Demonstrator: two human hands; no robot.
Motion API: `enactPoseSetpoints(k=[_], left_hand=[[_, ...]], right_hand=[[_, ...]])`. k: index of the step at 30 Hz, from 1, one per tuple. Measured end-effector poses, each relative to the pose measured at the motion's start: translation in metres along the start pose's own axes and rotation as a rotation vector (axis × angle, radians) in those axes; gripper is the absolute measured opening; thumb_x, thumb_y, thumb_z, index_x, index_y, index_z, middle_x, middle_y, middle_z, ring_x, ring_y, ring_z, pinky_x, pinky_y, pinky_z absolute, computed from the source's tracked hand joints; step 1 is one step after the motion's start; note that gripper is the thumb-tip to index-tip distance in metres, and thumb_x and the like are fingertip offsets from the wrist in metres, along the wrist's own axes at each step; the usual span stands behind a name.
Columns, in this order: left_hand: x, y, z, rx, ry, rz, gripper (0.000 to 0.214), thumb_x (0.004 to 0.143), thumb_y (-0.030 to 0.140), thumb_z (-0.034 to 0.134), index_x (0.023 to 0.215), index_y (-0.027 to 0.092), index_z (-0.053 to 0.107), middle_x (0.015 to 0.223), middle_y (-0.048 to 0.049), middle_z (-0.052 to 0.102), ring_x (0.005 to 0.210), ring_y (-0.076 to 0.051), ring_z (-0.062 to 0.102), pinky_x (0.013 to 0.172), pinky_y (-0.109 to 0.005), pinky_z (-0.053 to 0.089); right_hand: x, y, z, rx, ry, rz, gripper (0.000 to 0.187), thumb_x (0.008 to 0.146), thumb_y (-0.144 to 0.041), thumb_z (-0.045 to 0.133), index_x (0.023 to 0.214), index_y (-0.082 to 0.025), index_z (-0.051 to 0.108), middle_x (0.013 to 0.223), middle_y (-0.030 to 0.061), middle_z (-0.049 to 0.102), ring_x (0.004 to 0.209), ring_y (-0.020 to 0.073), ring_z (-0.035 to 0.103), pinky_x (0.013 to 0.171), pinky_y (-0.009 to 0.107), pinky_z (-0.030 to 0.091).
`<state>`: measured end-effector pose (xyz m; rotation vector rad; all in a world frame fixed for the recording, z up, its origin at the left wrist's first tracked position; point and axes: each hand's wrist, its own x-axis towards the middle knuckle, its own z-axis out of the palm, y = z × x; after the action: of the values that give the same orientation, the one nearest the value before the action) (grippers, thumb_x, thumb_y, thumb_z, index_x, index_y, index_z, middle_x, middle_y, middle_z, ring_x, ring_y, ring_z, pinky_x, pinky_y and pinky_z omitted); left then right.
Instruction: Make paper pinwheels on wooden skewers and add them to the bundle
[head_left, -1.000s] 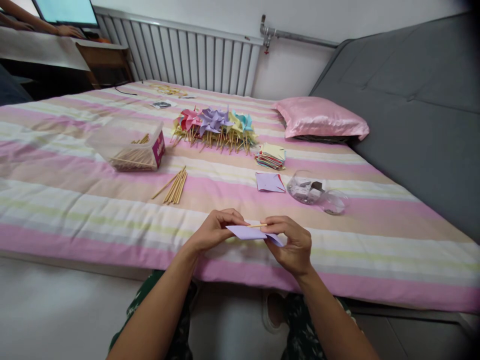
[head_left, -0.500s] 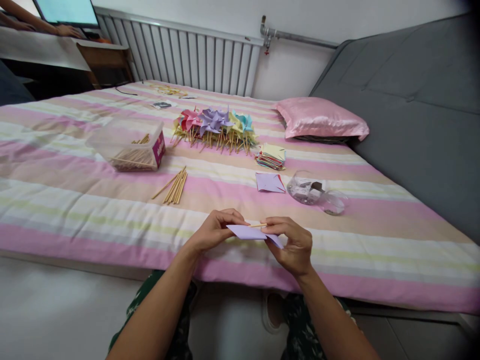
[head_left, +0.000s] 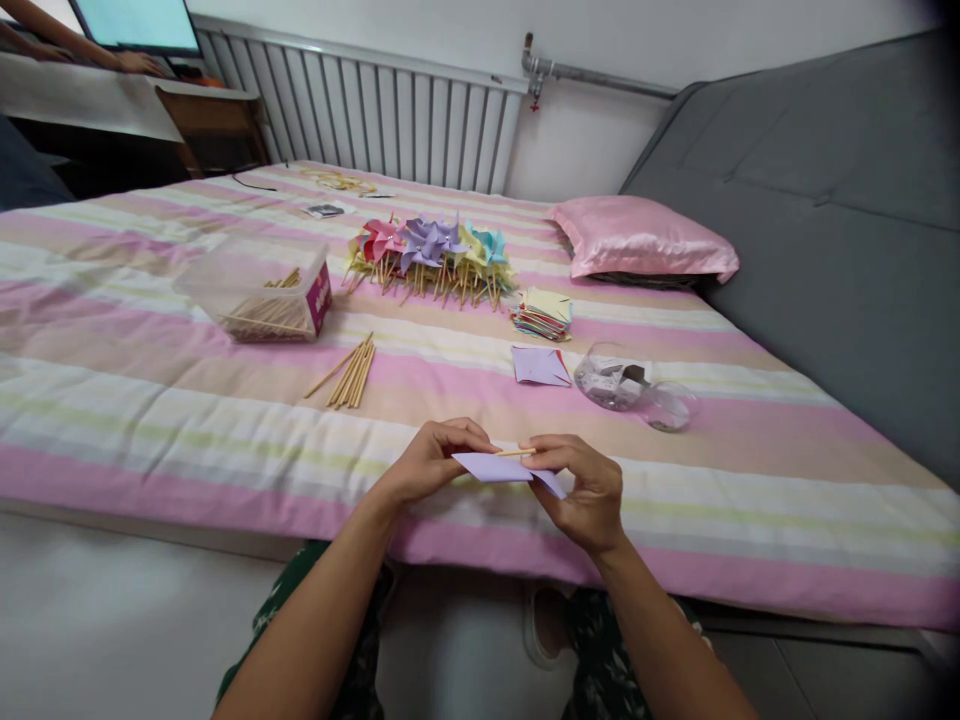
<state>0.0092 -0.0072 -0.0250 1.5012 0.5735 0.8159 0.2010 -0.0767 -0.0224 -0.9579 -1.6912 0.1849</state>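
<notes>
Both my hands meet over the near edge of the striped bed (head_left: 150, 430). My left hand (head_left: 429, 462) pinches one side of a lilac paper square (head_left: 495, 467). My right hand (head_left: 589, 490) pinches its other side, and a thin wooden stick (head_left: 515, 453) lies across the paper between the fingertips of both hands. Further back on the bed lie a loose bundle of sticks (head_left: 349, 373), another lilac paper piece (head_left: 538, 365) and a stack of coloured papers (head_left: 543, 312). A row of finished paper pinwheels (head_left: 431, 255) lies beyond them.
A clear plastic box (head_left: 259, 290) with sticks sits at the left. A small glass jar (head_left: 615, 378) lies beside its lid (head_left: 670, 405) at the right. A pink pillow (head_left: 637, 238) leans near the grey headboard (head_left: 825, 200). Another person's hand (head_left: 139, 62) rests at a desk far left.
</notes>
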Motion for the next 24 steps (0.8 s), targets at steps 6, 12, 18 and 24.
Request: enactPoseSetpoints(k=[6,12,18,24], left_hand=[[0.0000,0.0010,-0.0002,0.002,-0.001,0.017,0.014,0.068,0.021,0.073,0.081,0.019,0.076,0.080,-0.0039,0.059,0.072,-0.013,0.056,0.064,-0.023,0.041],[-0.0001,0.0024,-0.0002,0.023,0.004,0.029,0.014,0.068,0.025,0.073,0.078,0.016,0.076,0.079,-0.0062,0.061,0.070,-0.013,0.056,0.063,-0.023,0.041],[0.0001,-0.0008,0.0000,0.012,-0.006,0.018,0.016,0.067,0.026,0.073,0.080,0.017,0.075,0.080,-0.0058,0.061,0.071,-0.014,0.056,0.062,-0.023,0.042],[0.0006,-0.0031,0.0000,-0.017,-0.004,0.015,0.014,0.067,0.022,0.072,0.080,0.018,0.075,0.079,-0.0043,0.060,0.071,-0.014,0.057,0.063,-0.023,0.043]], right_hand=[[-0.0007,-0.0009,-0.0001,0.000,-0.002,0.005,0.018,0.070,-0.011,0.066,0.081,-0.025,0.064,0.087,0.0041,0.071,0.084,0.0207,0.067,0.070,0.034,0.053],[-0.0007,0.0001,0.0001,-0.002,0.011,-0.009,0.020,0.069,-0.008,0.066,0.081,-0.024,0.064,0.084,0.0040,0.071,0.081,0.0204,0.067,0.069,0.034,0.052],[-0.0004,0.0030,-0.0014,-0.007,0.008,-0.023,0.018,0.070,-0.010,0.067,0.081,-0.024,0.065,0.086,0.0043,0.071,0.084,0.0203,0.067,0.070,0.034,0.053],[-0.0014,0.0037,-0.0016,0.006,0.004,-0.018,0.021,0.069,-0.007,0.067,0.083,-0.023,0.066,0.090,0.0046,0.070,0.087,0.0208,0.067,0.072,0.034,0.053]])
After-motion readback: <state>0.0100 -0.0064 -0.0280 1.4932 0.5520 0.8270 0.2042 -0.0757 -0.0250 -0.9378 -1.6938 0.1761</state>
